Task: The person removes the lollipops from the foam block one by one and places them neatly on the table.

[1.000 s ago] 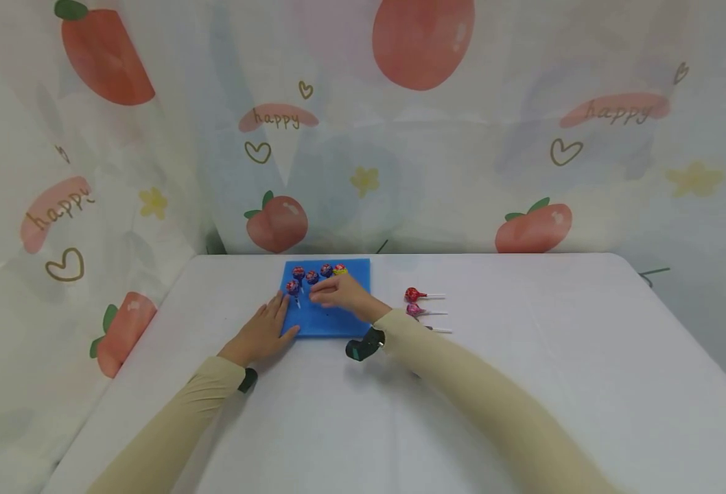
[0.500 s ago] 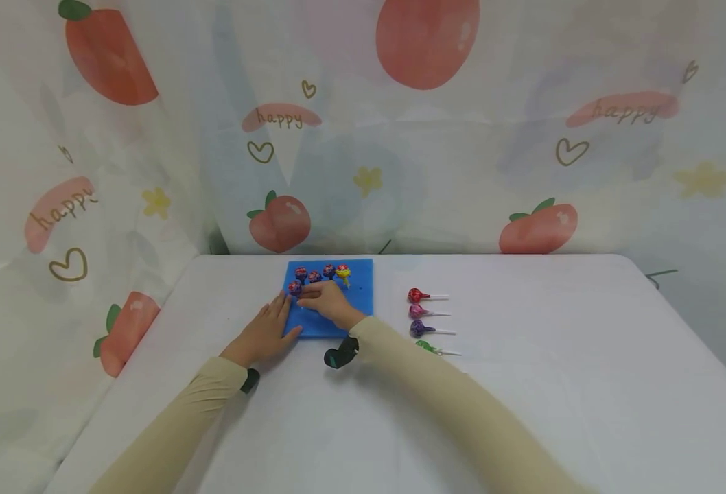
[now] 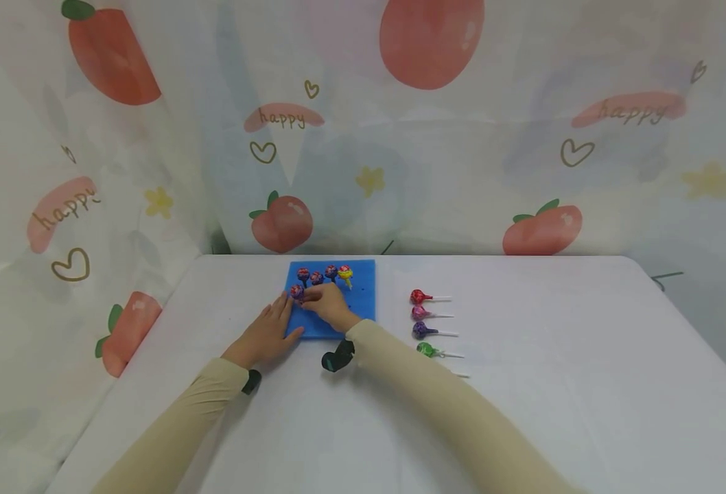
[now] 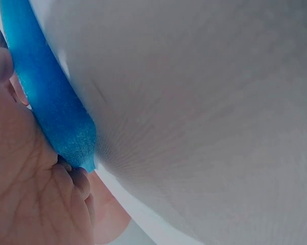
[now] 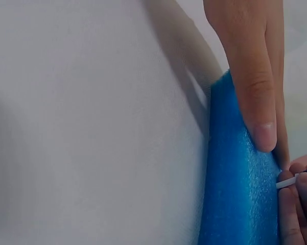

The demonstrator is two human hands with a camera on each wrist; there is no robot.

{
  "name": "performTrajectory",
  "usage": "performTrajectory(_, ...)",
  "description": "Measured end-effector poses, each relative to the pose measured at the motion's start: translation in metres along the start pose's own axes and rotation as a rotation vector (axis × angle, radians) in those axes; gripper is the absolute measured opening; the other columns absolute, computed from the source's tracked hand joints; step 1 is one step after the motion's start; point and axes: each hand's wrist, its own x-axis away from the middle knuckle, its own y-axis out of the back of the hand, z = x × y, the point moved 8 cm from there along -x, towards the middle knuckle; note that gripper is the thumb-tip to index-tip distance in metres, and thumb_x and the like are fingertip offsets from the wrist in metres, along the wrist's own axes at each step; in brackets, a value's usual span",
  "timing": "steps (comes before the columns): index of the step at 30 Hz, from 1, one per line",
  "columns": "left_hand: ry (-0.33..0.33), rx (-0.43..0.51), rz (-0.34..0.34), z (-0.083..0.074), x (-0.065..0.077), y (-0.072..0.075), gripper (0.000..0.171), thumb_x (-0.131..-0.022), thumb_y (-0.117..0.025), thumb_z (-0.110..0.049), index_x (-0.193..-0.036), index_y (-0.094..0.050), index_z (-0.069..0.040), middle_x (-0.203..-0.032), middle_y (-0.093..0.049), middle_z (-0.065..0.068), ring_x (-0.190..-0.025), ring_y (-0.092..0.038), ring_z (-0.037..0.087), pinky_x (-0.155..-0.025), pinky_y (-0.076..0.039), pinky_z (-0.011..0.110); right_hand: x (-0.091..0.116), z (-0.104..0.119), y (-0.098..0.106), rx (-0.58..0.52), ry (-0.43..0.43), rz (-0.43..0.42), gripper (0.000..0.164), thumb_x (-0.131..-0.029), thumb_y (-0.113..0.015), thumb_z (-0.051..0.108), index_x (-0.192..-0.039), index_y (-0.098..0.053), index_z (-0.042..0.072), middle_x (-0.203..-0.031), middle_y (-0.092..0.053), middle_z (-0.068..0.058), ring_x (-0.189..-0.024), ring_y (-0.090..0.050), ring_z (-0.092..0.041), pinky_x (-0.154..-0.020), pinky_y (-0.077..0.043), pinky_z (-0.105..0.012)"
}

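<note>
A blue foam board (image 3: 322, 326) lies on the white table, holding several wrapped lollipops upright along its back. My left hand (image 3: 265, 334) rests against the board's left edge, thumb at the front corner; its palm (image 4: 30, 178) fills the side of the left wrist view beside the blue foam (image 4: 56, 97). With thumb and fingers, my right hand (image 3: 329, 307) pinches a purple-and-red lollipop (image 3: 297, 292) at the board's left side. In the right wrist view, its white stick (image 5: 286, 182) shows between the fingers. Whether the stick's end sits in the foam is hidden.
Right of the board lie several lollipops in a column: red (image 3: 420, 296), pink (image 3: 420, 313), purple (image 3: 422, 330) and green (image 3: 426, 350). Another white stick (image 3: 460, 374) shows past my right sleeve. A yellow lollipop (image 3: 345, 273) stands at the board's back. A printed curtain (image 3: 437, 165) hangs behind the table.
My right hand has moved left across the board and now pinches the front-left lollipop. More of the lollipops on the table show beside the sleeve. My left hand has stayed put.
</note>
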Motion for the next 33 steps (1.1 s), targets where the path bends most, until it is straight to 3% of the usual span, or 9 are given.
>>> performTrajectory(11, 0.01, -0.008, 0.01, -0.001, 0.0, -0.001, 0.074, -0.098, -0.041, -0.041, -0.146, -0.016, 0.01, -0.155, -0.01, 0.026, -0.145, -0.013, 0.039, -0.117, -0.017, 0.052, -0.001, 0.003, 0.002, 0.053, 0.045, -0.018, 0.024, -0.088, -0.062, 0.005, -0.11, -0.069, -0.001, -0.109, -0.07, -0.015, -0.105, -0.066, -0.023, -0.091, -0.053, -0.032)
performTrajectory(21, -0.006, 0.009, 0.004, -0.001, 0.001, 0.0, 0.073, -0.099, -0.04, -0.039, -0.146, -0.014, 0.011, -0.155, -0.008, 0.028, -0.144, -0.013, 0.039, -0.117, -0.016, 0.053, 0.0, 0.005, 0.0, -0.05, 0.073, -0.011, 0.025, -0.089, -0.062, 0.012, -0.111, -0.069, 0.002, -0.108, -0.071, -0.013, -0.099, -0.067, -0.021, -0.088, -0.054, -0.03)
performTrajectory(28, -0.013, 0.004, 0.011, 0.0, 0.001, -0.001, 0.076, -0.099, -0.039, -0.041, -0.147, -0.009, 0.01, -0.156, -0.003, 0.026, -0.145, -0.011, 0.038, -0.117, -0.015, 0.053, 0.007, 0.022, 0.0, -0.199, 0.096, 0.037, 0.029, -0.092, -0.057, 0.009, -0.117, -0.064, -0.003, -0.115, -0.067, -0.019, -0.103, -0.067, -0.028, -0.088, -0.054, -0.032)
performTrajectory(33, -0.01, 0.001, 0.016, -0.001, 0.003, 0.001, 0.075, -0.099, -0.04, -0.041, -0.146, -0.012, 0.01, -0.156, -0.003, 0.026, -0.145, -0.01, 0.038, -0.117, -0.015, 0.054, 0.014, 0.032, 0.001, -0.206, 0.09, 0.084, 0.028, -0.091, -0.057, 0.007, -0.116, -0.064, -0.005, -0.114, -0.066, -0.021, -0.1, -0.068, -0.029, -0.084, -0.055, -0.031)
